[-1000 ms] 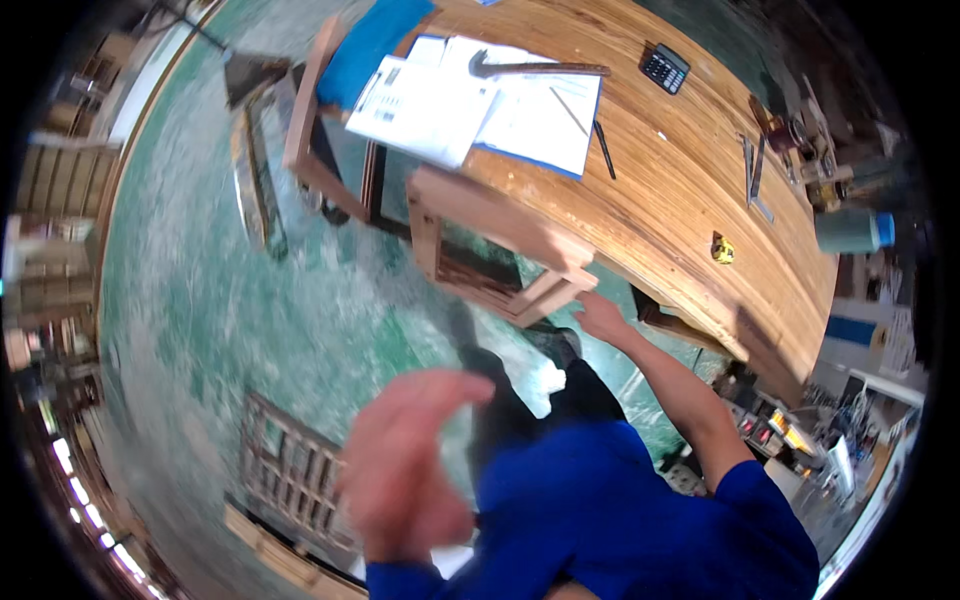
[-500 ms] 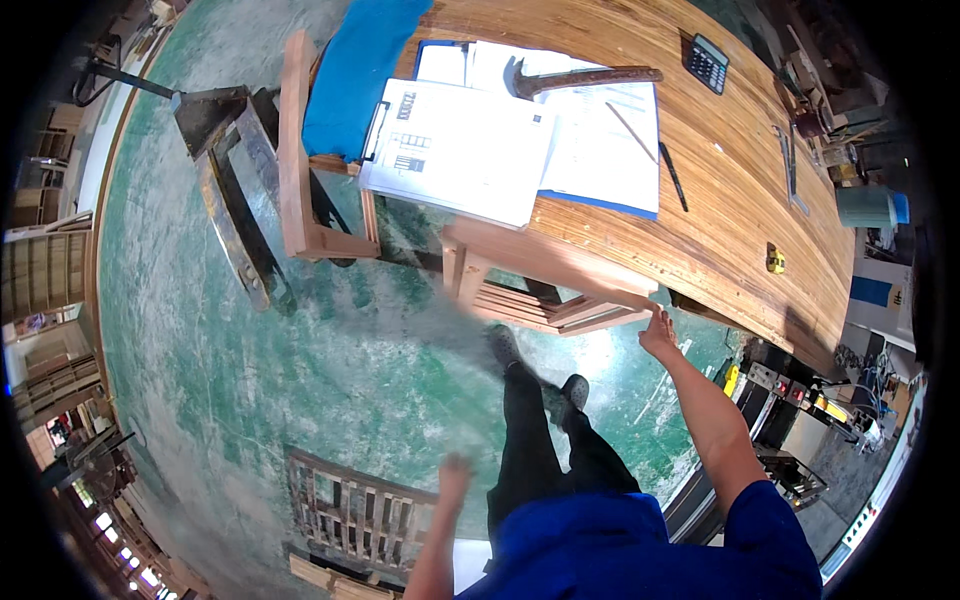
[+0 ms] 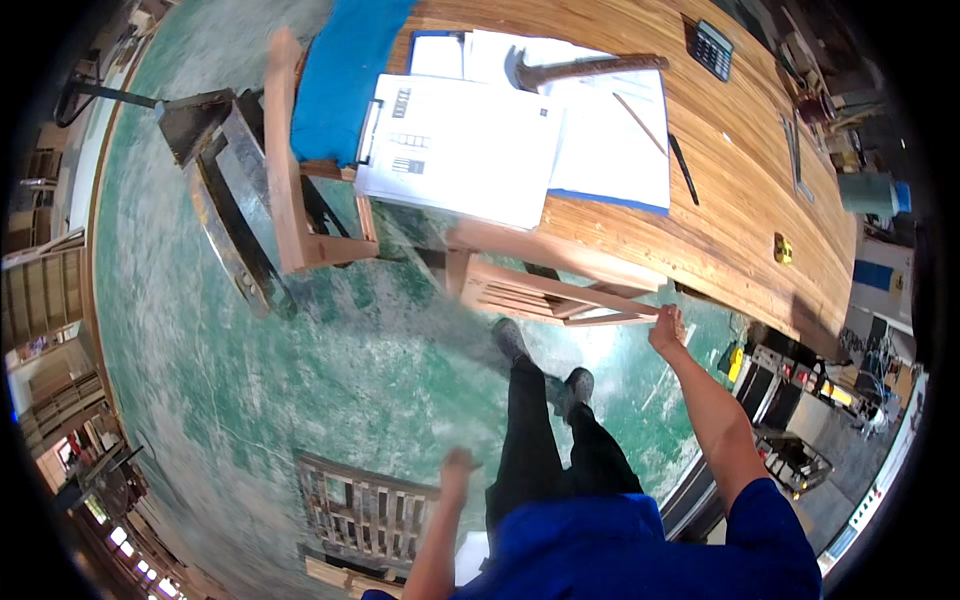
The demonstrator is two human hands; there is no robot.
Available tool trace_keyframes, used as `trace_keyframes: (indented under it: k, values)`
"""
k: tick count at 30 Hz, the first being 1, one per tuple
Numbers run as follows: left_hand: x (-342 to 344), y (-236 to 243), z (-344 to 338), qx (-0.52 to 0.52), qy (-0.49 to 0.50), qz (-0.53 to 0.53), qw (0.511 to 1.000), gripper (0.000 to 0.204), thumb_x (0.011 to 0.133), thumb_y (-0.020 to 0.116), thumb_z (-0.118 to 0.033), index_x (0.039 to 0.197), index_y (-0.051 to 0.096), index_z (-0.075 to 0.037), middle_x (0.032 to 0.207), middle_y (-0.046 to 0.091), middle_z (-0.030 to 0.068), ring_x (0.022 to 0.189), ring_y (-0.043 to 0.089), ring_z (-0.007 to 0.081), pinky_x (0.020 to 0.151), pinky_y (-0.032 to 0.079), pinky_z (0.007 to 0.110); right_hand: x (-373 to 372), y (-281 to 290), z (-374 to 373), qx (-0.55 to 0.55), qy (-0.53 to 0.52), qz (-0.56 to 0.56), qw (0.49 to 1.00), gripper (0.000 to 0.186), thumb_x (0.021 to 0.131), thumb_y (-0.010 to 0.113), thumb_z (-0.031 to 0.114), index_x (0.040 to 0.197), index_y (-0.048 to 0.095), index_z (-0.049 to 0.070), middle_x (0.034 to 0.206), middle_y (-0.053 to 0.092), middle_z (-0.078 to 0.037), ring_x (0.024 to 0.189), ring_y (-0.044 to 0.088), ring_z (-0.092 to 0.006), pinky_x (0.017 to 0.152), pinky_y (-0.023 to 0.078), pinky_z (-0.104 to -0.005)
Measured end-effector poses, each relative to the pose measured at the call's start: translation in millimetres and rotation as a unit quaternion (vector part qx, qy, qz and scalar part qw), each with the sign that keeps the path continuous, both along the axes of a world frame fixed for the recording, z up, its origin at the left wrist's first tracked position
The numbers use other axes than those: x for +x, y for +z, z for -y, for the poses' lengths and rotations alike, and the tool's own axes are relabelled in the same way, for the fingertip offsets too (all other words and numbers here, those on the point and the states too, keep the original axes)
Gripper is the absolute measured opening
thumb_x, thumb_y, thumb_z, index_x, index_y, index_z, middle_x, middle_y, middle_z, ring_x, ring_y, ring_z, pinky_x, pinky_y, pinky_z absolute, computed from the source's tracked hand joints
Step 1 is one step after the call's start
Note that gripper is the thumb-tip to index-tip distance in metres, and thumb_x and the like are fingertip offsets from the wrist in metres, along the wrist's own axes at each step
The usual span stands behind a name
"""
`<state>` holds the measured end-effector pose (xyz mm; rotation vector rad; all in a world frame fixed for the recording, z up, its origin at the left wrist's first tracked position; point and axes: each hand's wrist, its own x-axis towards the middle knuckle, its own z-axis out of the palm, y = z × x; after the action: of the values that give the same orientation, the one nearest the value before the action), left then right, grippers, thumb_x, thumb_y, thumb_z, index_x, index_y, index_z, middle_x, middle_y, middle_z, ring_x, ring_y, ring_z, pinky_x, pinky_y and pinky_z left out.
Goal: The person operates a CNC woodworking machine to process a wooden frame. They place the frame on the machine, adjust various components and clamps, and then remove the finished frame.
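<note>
Gripping the end of the wooden frame [image 3: 545, 285] that juts from under the worktop [image 3: 760, 190], the right hand [image 3: 667, 327] is clenched on it — best kept level, I judge; the left hand [image 3: 458, 467] hangs free and open above the floor [image 3: 300, 380].

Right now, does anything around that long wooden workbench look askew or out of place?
Yes. The white sheets of paper hang over the edge of the long wooden workbench, partly unsupported. A hammer with a wooden handle lies on them. The right hand grips a slatted pale wooden frame that sits tilted beside the bench.
</note>
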<state>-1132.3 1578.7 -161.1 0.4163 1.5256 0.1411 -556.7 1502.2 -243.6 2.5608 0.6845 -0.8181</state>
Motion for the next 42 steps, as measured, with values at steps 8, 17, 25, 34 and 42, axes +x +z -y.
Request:
trace_keyframes:
  k: [8,17,25,34,42]
  values:
    - [65,50,-5,0.029,0.004,0.010,1.000,0.040,0.100,0.059,-0.018,0.130,0.053,0.008,0.098,0.057,0.0073,0.090,0.060,0.0157,0.084,0.058,0.035,-134,-21,24,0.116,0.164,-0.250,0.947,0.020,0.086,0.060,0.010,0.103,0.067,0.003,0.102,0.069,-0.020,0.095,0.068,-0.0401,0.078,0.054,-0.0566]
    - [-40,31,102,-0.035,-0.069,-0.135,0.988,0.056,0.100,0.058,-0.016,0.148,0.040,0.007,0.123,0.056,0.0183,0.103,0.059,0.0275,0.082,0.062,0.042,-200,60,51,0.155,0.137,-0.361,0.909,0.023,0.085,0.058,0.014,0.102,0.064,-0.001,0.103,0.068,-0.023,0.105,0.065,-0.0413,0.092,0.050,-0.0512]
    - [68,43,115,-0.020,0.066,0.222,0.973,0.062,0.102,0.054,-0.047,0.143,0.044,-0.002,0.134,0.054,0.0180,0.125,0.052,0.0357,0.103,0.050,0.054,-158,194,283,0.320,0.198,-0.230,0.897,0.033,0.079,0.060,0.007,0.111,0.061,0.003,0.101,0.065,-0.018,0.101,0.064,-0.0382,0.093,0.050,-0.0490]
    - [280,169,264,-0.089,-0.239,0.248,0.935,0.040,0.098,0.062,-0.036,0.123,0.057,-0.005,0.118,0.068,0.0172,0.106,0.068,0.0276,0.089,0.058,0.044,-125,319,530,0.194,-0.058,-0.408,0.890,0.050,0.088,0.072,0.035,0.124,0.059,0.002,0.113,0.064,-0.020,0.111,0.061,-0.0383,0.096,0.049,-0.0470]
    - [340,173,443,-0.231,-0.383,0.248,0.859,0.014,0.086,0.066,-0.011,0.094,0.061,-0.001,0.089,0.064,0.0107,0.087,0.065,0.0251,0.079,0.053,0.038,-138,274,558,0.356,-0.461,-0.424,0.693,0.099,0.088,0.053,0.079,0.136,0.054,-0.008,0.123,0.064,-0.020,0.114,0.061,-0.0268,0.093,0.054,-0.0392]
